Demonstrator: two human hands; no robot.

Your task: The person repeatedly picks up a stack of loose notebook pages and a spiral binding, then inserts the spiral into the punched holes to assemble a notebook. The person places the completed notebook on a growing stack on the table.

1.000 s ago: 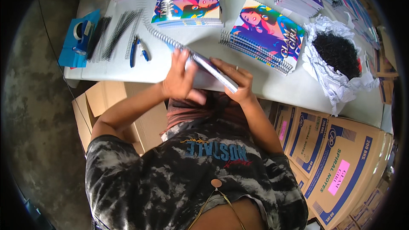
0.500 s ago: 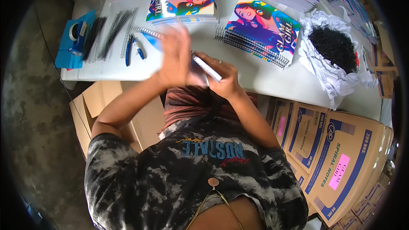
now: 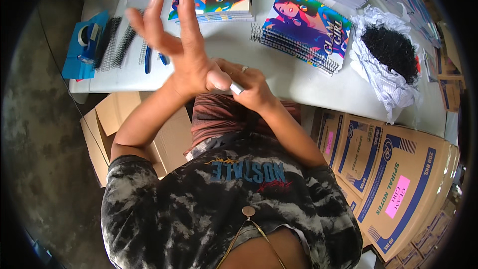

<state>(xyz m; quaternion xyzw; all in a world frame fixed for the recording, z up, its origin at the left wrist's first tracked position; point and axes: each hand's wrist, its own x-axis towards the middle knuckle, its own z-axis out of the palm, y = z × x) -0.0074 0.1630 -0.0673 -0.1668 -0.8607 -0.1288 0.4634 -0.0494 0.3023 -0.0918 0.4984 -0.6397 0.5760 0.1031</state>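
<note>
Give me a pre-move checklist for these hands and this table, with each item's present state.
1. Right hand grips the notebook: ok.
2. Left hand closed on it: not ok, its fingers are spread.
3. Notebook's pages aligned throughout: cannot tell, the hands cover most of it.
4. Angled notebook stack clear of both hands: ok.
5. Pens fully in view: not ok, partly hidden by the left hand.

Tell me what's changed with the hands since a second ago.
The left hand has moved forward and left, now spread wide and hiding part of the pens. The right hand shifted slightly left, keeping its grip on the pad. The spiral notebooks and crumpled paper stayed put.
</note>
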